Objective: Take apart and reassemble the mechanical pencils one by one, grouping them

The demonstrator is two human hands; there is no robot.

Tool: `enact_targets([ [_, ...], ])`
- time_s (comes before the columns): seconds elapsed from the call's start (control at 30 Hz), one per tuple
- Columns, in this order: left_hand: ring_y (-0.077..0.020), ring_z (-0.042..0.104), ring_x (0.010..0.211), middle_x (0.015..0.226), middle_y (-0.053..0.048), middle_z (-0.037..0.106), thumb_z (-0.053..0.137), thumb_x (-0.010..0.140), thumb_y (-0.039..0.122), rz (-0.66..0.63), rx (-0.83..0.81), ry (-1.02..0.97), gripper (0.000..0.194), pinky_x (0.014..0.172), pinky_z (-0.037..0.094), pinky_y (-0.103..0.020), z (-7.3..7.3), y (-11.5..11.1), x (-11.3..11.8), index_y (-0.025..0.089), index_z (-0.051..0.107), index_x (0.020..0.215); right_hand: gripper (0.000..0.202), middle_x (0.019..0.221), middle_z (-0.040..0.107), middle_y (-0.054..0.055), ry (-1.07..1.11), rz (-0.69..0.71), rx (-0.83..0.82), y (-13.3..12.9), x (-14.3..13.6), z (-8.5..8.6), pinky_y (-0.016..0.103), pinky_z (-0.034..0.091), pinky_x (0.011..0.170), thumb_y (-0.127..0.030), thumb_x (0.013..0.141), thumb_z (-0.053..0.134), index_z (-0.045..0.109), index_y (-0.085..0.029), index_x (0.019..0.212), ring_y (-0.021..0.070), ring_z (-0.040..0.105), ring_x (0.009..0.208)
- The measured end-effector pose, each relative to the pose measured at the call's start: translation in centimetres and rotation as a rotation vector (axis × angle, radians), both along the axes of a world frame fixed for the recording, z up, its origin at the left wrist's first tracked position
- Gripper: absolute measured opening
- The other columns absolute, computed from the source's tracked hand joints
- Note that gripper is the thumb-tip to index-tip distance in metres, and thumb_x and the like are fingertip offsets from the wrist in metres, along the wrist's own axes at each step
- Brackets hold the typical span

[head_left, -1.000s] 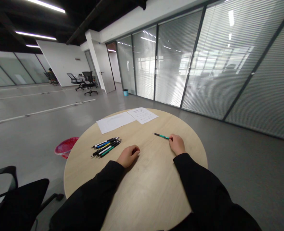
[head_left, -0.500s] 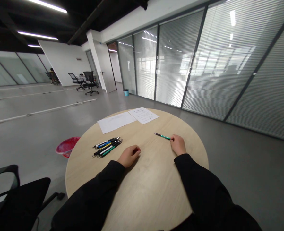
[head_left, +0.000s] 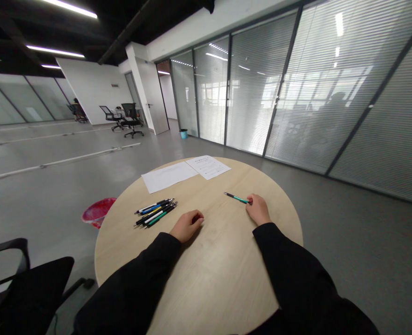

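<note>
My right hand [head_left: 258, 210] pinches one end of a green and black pen [head_left: 239, 198], whose tip points left across the round wooden table [head_left: 223, 274]. Its grip end is hidden by the fingers. My left hand [head_left: 187, 225] rests on the wood with its fingers loosely curled, a gap between thumb and forefinger, and nothing visible in it. Just left of that hand lies a bunch of several pens [head_left: 156, 213], with black, white, blue, yellow and green barrels, side by side at a slant.
At the table's far side are a blank-looking sheet [head_left: 169, 177] and a printed sheet [head_left: 209, 167]. A red basket [head_left: 97, 211] stands on the floor to the left, with a black chair [head_left: 27, 288] nearer me. Blinds-covered glass panels line the right.
Almost nothing differs. My right fingers have shifted very slightly at the end of the pen; my left hand and the bunch of pens stay put.
</note>
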State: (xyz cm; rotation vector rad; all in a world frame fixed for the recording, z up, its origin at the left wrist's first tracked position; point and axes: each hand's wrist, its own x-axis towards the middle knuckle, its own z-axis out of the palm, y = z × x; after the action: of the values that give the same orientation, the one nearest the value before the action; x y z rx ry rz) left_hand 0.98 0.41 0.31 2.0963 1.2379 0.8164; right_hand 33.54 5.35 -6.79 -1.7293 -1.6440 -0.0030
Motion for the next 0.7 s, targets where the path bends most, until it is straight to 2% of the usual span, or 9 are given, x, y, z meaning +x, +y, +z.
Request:
enact_targets([
  [0.27, -0.0186, 0.055, 0.063, 0.069, -0.002, 0.066, 0.060, 0.081, 0.036, -0.017, 0.021, 0.001, 0.019, 0.063, 0.040, -0.030, -0.1, 0.0, 0.1, 0.020, 0.070, 0.080, 0.019, 0.086, 0.065, 0.007, -0.020, 0.004, 0.002, -0.1, -0.1, 0.0, 0.031, 0.041, 0.080, -0.010, 0.074, 0.058, 0.065, -0.015, 0.091, 0.0213, 0.057, 0.083],
  [0.47, -0.0213, 0.058, 0.072, 0.080, -0.006, 0.068, 0.057, 0.085, 0.031, -0.003, 0.103, 0.101, 0.016, 0.069, 0.043, -0.032, -0.8, 0.9, -1.0, 0.020, 0.069, 0.085, 0.019, 0.093, 0.061, 0.011, -0.031, -0.007, 0.080, -1.1, -1.2, 0.9, 0.035, 0.042, 0.086, -0.015, 0.081, 0.058, 0.064, -0.015, 0.099, 0.0244, 0.054, 0.091],
  [0.6, -0.0261, 0.059, 0.088, 0.091, -0.011, 0.066, 0.050, 0.089, 0.024, 0.078, 0.286, 0.314, 0.017, 0.082, 0.044, -0.037, -0.8, 1.9, -3.0, 0.019, 0.066, 0.089, 0.017, 0.096, 0.060, 0.011, -0.043, 0.059, 0.129, -2.2, -3.2, 2.0, 0.037, 0.042, 0.088, -0.013, 0.082, 0.055, 0.064, -0.016, 0.096, 0.0257, 0.052, 0.094],
  [0.7, -0.0289, 0.056, 0.094, 0.097, -0.013, 0.063, 0.049, 0.089, 0.019, 0.239, 0.406, 0.487, 0.016, 0.086, 0.043, -0.040, -0.4, 2.5, -4.5, 0.019, 0.065, 0.090, 0.020, 0.099, 0.060, 0.011, -0.033, 0.154, 0.163, -3.0, -5.0, 2.7, 0.039, 0.042, 0.090, -0.013, 0.083, 0.054, 0.063, -0.016, 0.100, 0.0264, 0.052, 0.097],
])
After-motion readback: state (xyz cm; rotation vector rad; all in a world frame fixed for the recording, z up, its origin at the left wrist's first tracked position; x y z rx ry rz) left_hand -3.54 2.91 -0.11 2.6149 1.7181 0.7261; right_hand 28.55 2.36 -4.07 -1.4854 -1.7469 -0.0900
